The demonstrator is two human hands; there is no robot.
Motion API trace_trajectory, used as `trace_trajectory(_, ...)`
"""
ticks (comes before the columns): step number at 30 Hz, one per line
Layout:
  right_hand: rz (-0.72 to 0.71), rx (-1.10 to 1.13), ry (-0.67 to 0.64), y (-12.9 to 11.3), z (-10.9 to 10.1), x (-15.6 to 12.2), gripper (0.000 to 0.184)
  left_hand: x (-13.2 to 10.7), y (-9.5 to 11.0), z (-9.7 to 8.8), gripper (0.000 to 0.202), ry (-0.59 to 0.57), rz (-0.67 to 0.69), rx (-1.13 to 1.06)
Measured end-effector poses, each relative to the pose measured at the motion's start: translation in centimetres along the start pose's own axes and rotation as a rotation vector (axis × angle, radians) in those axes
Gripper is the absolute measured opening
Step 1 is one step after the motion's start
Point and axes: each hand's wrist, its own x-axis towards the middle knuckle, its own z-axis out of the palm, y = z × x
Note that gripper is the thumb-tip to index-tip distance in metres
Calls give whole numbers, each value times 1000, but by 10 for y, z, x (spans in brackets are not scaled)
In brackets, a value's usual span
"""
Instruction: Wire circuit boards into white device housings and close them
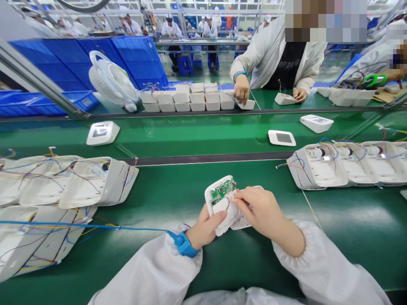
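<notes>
My left hand (pixel 208 224) grips a white plastic housing half (pixel 221 212) by its lower left side, thumb on top. A green circuit board (pixel 223 191) sits in the upper part of that housing, with a short thin wire below it. My right hand (pixel 259 207) is closed in a pinch at the board's lower right edge; a small pale tip shows at its fingers, too small to make out. Behind and under my right hand lies another white housing part (pixel 242 222), partly hidden. A blue wrist strap (pixel 183 244) with a cord circles my left wrist.
White housings with loose wires are stacked at left (pixel 85 182) and in a row at right (pixel 327 167). Closed white units (pixel 102 133) lie on the green conveyor (pixel 190 135). Across it, a co-worker's hand (pixel 241 89) touches a white housing. A white fan (pixel 111 80) stands near blue crates (pixel 140 59).
</notes>
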Motion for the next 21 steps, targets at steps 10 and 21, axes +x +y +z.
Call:
trace_trajectory(10, 102, 23, -45, -4, 4, -1, 20, -3, -7, -6, 51, -22, 6, 160)
trace_trajectory(21, 62, -54, 110, -6, 13, -4, 21, -2, -6, -5, 47, -25, 25, 196)
